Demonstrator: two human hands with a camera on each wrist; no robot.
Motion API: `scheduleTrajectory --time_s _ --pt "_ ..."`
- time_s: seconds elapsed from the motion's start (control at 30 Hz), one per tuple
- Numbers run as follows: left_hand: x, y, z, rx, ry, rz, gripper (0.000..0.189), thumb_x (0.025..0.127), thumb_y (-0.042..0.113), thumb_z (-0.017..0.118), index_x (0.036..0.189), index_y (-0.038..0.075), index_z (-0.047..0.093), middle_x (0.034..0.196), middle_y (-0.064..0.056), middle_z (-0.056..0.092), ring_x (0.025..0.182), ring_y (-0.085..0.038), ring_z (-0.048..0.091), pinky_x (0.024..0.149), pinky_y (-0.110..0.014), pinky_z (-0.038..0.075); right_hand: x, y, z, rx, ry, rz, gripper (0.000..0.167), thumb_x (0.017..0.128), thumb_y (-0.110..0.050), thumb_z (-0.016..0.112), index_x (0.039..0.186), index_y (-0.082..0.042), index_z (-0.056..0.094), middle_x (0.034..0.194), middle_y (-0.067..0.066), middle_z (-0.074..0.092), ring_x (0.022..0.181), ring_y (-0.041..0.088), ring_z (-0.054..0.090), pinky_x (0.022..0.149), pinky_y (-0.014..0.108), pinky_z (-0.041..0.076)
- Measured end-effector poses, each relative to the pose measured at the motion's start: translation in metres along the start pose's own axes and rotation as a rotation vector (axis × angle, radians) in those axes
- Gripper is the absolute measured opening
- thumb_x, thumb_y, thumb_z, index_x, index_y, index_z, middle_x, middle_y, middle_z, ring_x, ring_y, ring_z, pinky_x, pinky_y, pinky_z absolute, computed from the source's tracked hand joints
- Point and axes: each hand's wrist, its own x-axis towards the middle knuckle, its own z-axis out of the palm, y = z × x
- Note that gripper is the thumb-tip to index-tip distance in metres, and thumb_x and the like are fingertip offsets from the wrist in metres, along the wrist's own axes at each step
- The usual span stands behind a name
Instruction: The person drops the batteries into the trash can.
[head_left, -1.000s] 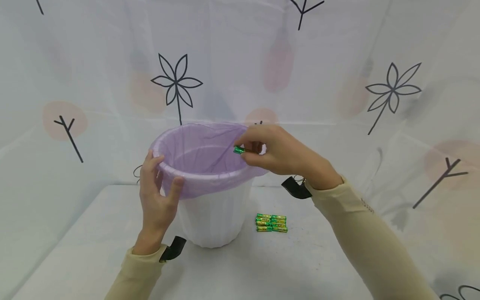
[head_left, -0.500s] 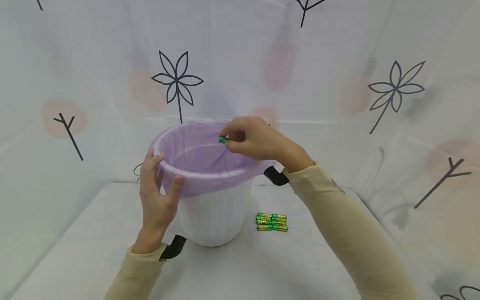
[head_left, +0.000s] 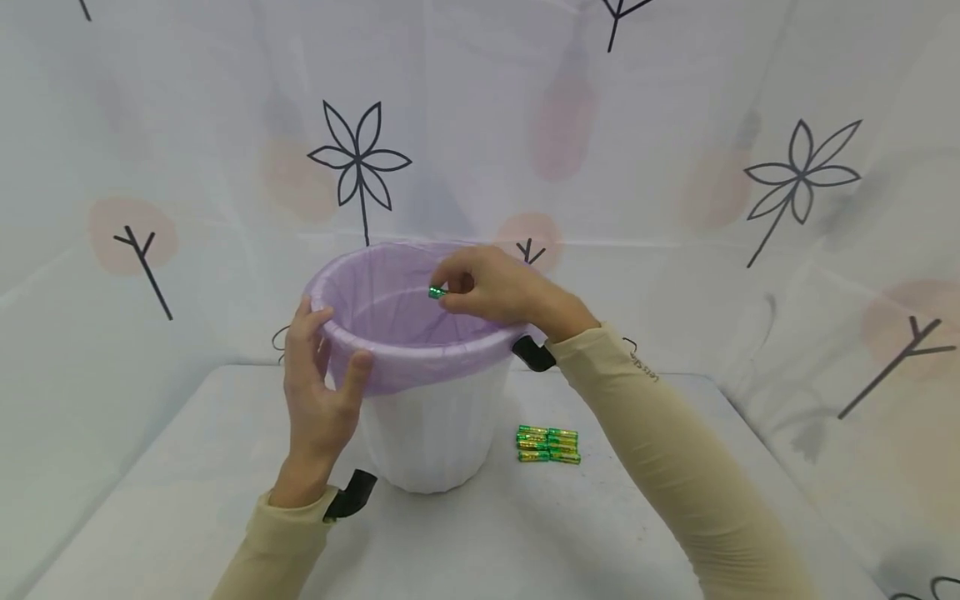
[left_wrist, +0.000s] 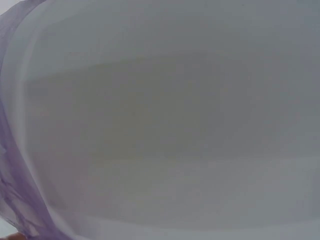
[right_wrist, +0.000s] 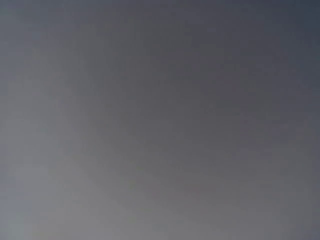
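A white trash bin (head_left: 431, 442) stands on the table with a purple bag (head_left: 397, 375) folded over its rim. My left hand (head_left: 322, 408) grips that rim at the left, fingertips over the edge and thumb on the outside. Over the bin's mouth, my right hand (head_left: 487, 287) pinches a green battery (head_left: 437, 292) between thumb and fingers; most of the battery is hidden by the hand. In the left wrist view the bin's pale wall (left_wrist: 175, 110) fills the picture, with purple bag (left_wrist: 22, 185) at the left edge. The right wrist view is only a grey blur.
Several green-and-gold batteries (head_left: 548, 444) lie in two columns on the white table (head_left: 630, 533), right of the bin. A white patterned sheet (head_left: 652, 108) hangs behind the table and at its sides.
My right hand has moved left, from the bin's right rim to over its mouth, carrying the battery, and dipped slightly at the end. The left hand keeps its place on the rim.
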Motion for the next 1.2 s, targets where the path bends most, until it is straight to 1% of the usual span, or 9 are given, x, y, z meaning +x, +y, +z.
scheduleTrajectory --time_s 0.17,0.33,0.47,0.77,0.8,0.93,1.03,1.13,1.2 --pt "0.0 0.001 0.001 0.004 0.001 0.007 0.059 0.091 0.033 0.062 0.129 -0.008 0.042 0.148 -0.027 0.028 0.134 -0.039 0.033 0.102 -0.064 0.032 0.001 0.002 0.003 -0.023 -0.02 -0.007 0.017 0.086 -0.02 0.067 0.102 -0.017 0.072 0.077 -0.002 0.06 0.074 0.012 0.053 0.067 0.028 0.046" --pt "0.0 0.003 0.001 0.017 -0.002 0.002 0.061 0.091 0.036 0.061 0.13 -0.008 0.041 0.148 -0.026 0.028 0.134 -0.038 0.032 0.102 -0.064 0.031 0.003 0.002 0.005 -0.022 -0.042 -0.018 0.016 0.085 -0.017 0.068 0.1 -0.015 0.072 0.075 -0.002 0.06 0.072 0.012 0.053 0.066 0.027 0.046" --pt "0.0 0.003 0.001 0.009 0.0 -0.002 0.06 0.091 0.033 0.062 0.129 -0.008 0.042 0.148 -0.025 0.029 0.135 -0.038 0.032 0.102 -0.064 0.031 0.003 0.002 0.005 -0.015 -0.051 -0.009 0.017 0.085 -0.016 0.068 0.101 -0.013 0.072 0.076 -0.001 0.061 0.073 0.013 0.053 0.066 0.027 0.046" --pt "-0.001 -0.002 0.001 0.006 -0.001 -0.021 0.064 0.09 0.042 0.062 0.132 -0.002 0.042 0.151 -0.019 0.028 0.137 -0.033 0.031 0.103 -0.062 0.031 0.003 0.001 0.004 -0.019 -0.055 -0.001 0.017 0.086 -0.018 0.067 0.102 -0.013 0.071 0.076 -0.001 0.061 0.072 0.013 0.054 0.067 0.027 0.047" --pt "-0.001 -0.004 0.001 0.005 -0.001 -0.024 0.064 0.09 0.041 0.062 0.132 -0.002 0.042 0.151 -0.019 0.027 0.137 -0.033 0.031 0.103 -0.062 0.031 0.003 0.001 0.004 -0.021 -0.055 -0.001 0.018 0.086 -0.019 0.066 0.102 -0.013 0.071 0.077 -0.001 0.061 0.073 0.013 0.054 0.068 0.027 0.047" --pt "-0.003 -0.024 0.0 0.002 -0.004 -0.026 0.064 0.088 0.042 0.065 0.134 0.003 0.043 0.153 -0.013 0.026 0.138 -0.029 0.03 0.104 -0.06 0.032 0.003 0.001 0.004 -0.03 -0.051 0.007 0.022 0.088 -0.023 0.064 0.106 -0.012 0.069 0.079 -0.001 0.061 0.074 0.013 0.054 0.07 0.028 0.047" --pt "-0.004 -0.036 0.0 0.006 -0.006 -0.028 0.065 0.086 0.043 0.066 0.136 0.008 0.043 0.154 -0.009 0.026 0.138 -0.026 0.03 0.105 -0.058 0.033 0.002 0.001 0.003 -0.039 -0.05 0.02 0.023 0.089 -0.026 0.064 0.107 -0.013 0.069 0.08 -0.001 0.061 0.075 0.013 0.054 0.07 0.028 0.047" --pt "-0.003 -0.031 0.0 0.008 -0.006 -0.034 0.065 0.087 0.043 0.066 0.135 0.007 0.043 0.153 -0.01 0.026 0.138 -0.027 0.03 0.105 -0.058 0.033 0.003 0.001 0.003 -0.039 -0.048 0.023 0.023 0.089 -0.026 0.064 0.107 -0.012 0.069 0.08 -0.001 0.061 0.075 0.013 0.054 0.07 0.028 0.047" --pt "-0.002 -0.024 0.0 0.007 -0.006 -0.036 0.064 0.088 0.042 0.065 0.135 0.003 0.042 0.153 -0.013 0.026 0.138 -0.029 0.03 0.105 -0.059 0.032 0.003 0.001 0.003 -0.04 -0.041 0.017 0.022 0.089 -0.026 0.064 0.105 -0.012 0.069 0.079 -0.001 0.06 0.075 0.013 0.053 0.069 0.028 0.046"
